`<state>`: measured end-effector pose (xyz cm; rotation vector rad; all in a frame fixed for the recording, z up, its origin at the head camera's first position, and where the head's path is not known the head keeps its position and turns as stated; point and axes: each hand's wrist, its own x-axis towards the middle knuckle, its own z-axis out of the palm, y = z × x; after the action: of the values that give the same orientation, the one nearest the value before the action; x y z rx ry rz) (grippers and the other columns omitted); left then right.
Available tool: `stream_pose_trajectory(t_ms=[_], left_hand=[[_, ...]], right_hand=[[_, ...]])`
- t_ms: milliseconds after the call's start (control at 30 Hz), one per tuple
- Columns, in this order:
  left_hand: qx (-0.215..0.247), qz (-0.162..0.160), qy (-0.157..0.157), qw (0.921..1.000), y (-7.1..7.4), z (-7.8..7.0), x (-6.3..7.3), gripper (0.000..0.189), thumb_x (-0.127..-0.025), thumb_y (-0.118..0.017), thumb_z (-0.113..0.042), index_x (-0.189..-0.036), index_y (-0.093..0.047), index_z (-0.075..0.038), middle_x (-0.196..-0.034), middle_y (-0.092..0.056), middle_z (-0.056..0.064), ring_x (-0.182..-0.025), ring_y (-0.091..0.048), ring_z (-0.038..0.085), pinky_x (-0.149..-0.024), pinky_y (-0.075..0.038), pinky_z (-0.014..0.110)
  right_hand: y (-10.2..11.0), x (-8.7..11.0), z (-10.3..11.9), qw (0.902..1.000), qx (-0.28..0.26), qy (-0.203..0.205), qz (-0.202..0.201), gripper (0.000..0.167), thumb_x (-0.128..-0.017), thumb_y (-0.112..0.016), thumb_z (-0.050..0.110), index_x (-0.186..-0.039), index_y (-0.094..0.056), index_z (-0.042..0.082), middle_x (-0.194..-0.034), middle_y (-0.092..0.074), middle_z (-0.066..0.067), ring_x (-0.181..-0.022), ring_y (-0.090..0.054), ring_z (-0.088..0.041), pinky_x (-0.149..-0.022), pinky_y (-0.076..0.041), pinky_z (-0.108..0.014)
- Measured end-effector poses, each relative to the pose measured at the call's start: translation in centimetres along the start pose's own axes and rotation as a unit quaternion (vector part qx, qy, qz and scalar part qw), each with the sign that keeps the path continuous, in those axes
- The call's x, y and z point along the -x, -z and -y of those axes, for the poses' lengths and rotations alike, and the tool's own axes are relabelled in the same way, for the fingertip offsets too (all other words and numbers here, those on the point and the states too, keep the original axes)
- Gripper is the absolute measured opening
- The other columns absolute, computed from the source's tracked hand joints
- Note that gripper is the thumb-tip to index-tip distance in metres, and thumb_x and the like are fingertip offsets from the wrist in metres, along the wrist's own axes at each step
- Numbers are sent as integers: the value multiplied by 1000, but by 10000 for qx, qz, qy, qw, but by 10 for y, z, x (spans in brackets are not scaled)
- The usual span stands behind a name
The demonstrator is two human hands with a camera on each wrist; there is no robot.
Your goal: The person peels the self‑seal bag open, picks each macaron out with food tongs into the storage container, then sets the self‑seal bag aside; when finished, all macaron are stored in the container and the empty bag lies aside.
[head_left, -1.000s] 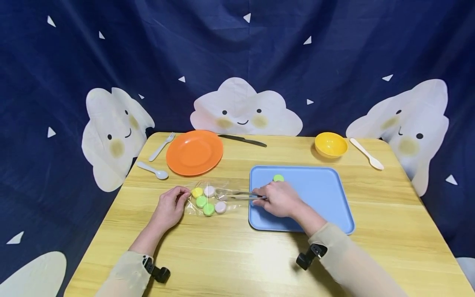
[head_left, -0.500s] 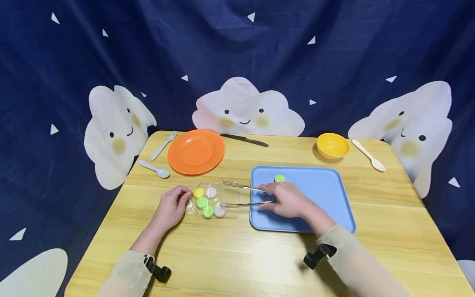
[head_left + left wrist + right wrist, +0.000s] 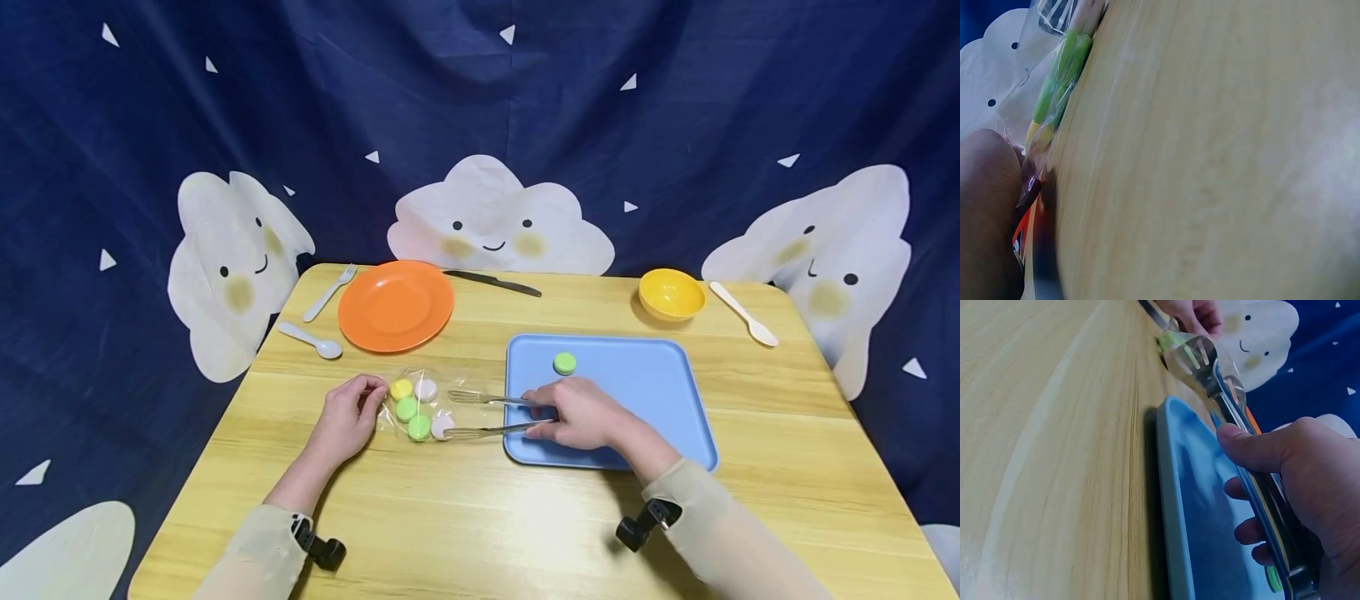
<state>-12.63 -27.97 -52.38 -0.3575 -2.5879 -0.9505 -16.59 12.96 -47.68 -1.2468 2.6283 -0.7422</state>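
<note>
A clear plastic bag (image 3: 433, 377) lies on the table with several yellow, green and pale macarons (image 3: 407, 408) inside it. My left hand (image 3: 348, 421) pinches the bag's left edge between thumb and fingers. In my right hand (image 3: 577, 412) is a pair of metal tongs (image 3: 1235, 412), its arms spread apart. The slotted tips reach left to the bag's right part, one near the lower pale macaron; whether they are inside the bag I cannot tell. Under the right hand is a blue tray (image 3: 660, 400), with one green macaron (image 3: 565, 363) on it near the back edge.
Behind the bag are an orange plate (image 3: 396, 307), a grey fork (image 3: 330, 293), a grey spoon (image 3: 310, 340) and a dark knife (image 3: 492, 283). A yellow bowl (image 3: 672, 295) and a white spoon (image 3: 744, 314) stand at the back right, beyond the tray.
The tongs have spread from nearly closed to wide apart, then come slightly closer to the front. The right hand has shifted a little right, uncovering the green macaron. The left hand keeps its place.
</note>
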Motion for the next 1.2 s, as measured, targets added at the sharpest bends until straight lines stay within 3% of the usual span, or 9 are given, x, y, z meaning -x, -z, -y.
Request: stream_pose_trajectory(t_ms=[133,333,500,567,667,800,1200], left_hand=[[10,-15,-43,10000,-2,0,0,3,-103,-70,-6,-103,-73,-6,-93,-72,3,-79,-65,14,-68,-58,37],[31,-80,-125,9999,-4,-1,1,3,-102,-70,-5,-101,-73,-4,-92,-72,5,-79,-65,15,-68,-57,36],[-2,-57,-54,10000,-4,-2,1,4,-103,-70,-6,-102,-73,-5,-92,-71,4,-79,-64,14,-67,-57,36],[-12,-40,-43,10000,-4,-3,1,5,-104,-70,-8,-103,-73,-5,-92,-71,3,-78,-64,14,-67,-56,36],[-6,-49,-80,10000,-3,-3,1,5,-104,-69,-7,-103,-73,-4,-92,-71,4,-79,-65,14,-68,-57,38],[-21,-113,-103,9999,-3,-3,2,4,-101,-71,-3,-104,-72,-6,-94,-72,5,-81,-66,15,-69,-58,39],[-157,-423,-30,9990,-4,-9,3,4,-100,-72,-3,-104,-71,-3,-96,-72,8,-81,-68,19,-67,-59,39]], right_hand=[[-1,-4,1,9995,-102,281,76,38,-92,-85,38,-119,-79,12,-84,-66,17,-66,-53,-1,-59,-48,-26],[-4,-10,5,9976,50,639,263,30,-94,-83,35,-115,-79,14,-88,-70,13,-63,-47,-1,-60,-43,-24],[-4,-11,9,9974,85,652,302,26,-96,-81,35,-113,-80,15,-85,-68,15,-59,-43,-2,-53,-35,-24],[-4,-9,8,9976,128,608,306,23,-97,-80,35,-111,-79,17,-83,-66,16,-61,-46,-3,-53,-38,-26],[-2,-5,6,9981,273,517,215,24,-98,-79,34,-114,-79,16,-94,-74,11,-70,-58,-3,-62,-51,-29],[2,1,1,9984,460,332,37,27,-98,-78,34,-117,-79,15,-107,-78,5,-80,-66,-6,-72,-59,-37],[25,20,-11,9981,533,-43,-306,28,-98,-79,32,-116,-79,10,-109,-78,0,-87,-69,-14,-81,-60,-44]])
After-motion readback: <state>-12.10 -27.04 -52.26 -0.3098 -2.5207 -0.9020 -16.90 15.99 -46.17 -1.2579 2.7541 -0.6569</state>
